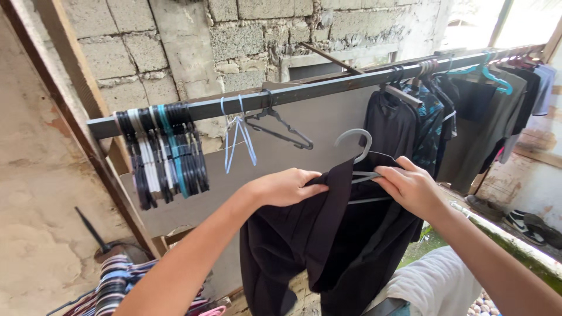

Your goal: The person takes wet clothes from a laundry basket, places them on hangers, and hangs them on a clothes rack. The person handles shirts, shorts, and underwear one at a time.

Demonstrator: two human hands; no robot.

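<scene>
I hold a black garment [319,246] up in front of me on a grey hanger [358,146]. My left hand [287,186] grips the cloth at its left shoulder. My right hand [413,187] pinches the cloth and the hanger's arm on the right side. The hook of the grey hanger stands free just below the dark metal rail [328,88]. An empty black hanger [280,126] hangs on the rail straight above my left hand.
A bunch of several empty hangers [163,153] hangs at the rail's left end beside a blue string [237,137]. Dark clothes [421,126] hang along the right part. A block wall stands behind. White cloth [436,284] lies below right; striped fabric [114,287] lower left.
</scene>
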